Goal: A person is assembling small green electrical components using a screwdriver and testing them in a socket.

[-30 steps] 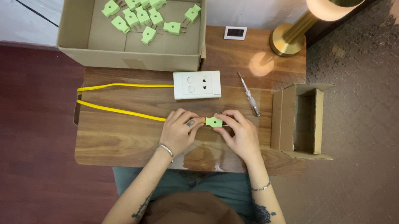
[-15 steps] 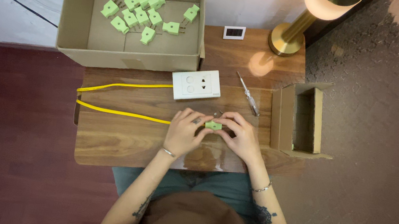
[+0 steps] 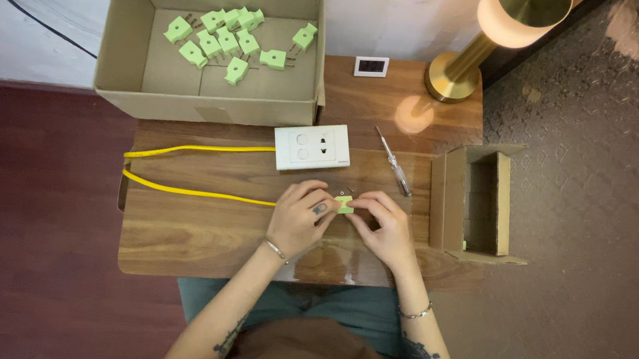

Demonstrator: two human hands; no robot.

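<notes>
A small light-green plug [image 3: 346, 205] sits between my two hands over the wooden table [image 3: 196, 229]. My left hand [image 3: 299, 217] closes its fingers on the plug's left side, where the yellow cable [image 3: 193, 191] ends. My right hand [image 3: 383, 228] pinches the plug from the right. The cable runs left across the table and loops back toward the white wall socket plate [image 3: 312, 148]. Most of the plug is hidden by my fingers.
A large open cardboard box [image 3: 125, 77] at the back holds several more green plugs [image 3: 226, 41]. A screwdriver [image 3: 394, 162] lies right of the socket plate. A small open cardboard box [image 3: 500, 201] stands at the right edge. A brass lamp [image 3: 470, 59] and a small white display [image 3: 371, 66] stand behind.
Both hands have closed in around the green plug, covering more of it. The cable and the other things have not moved.
</notes>
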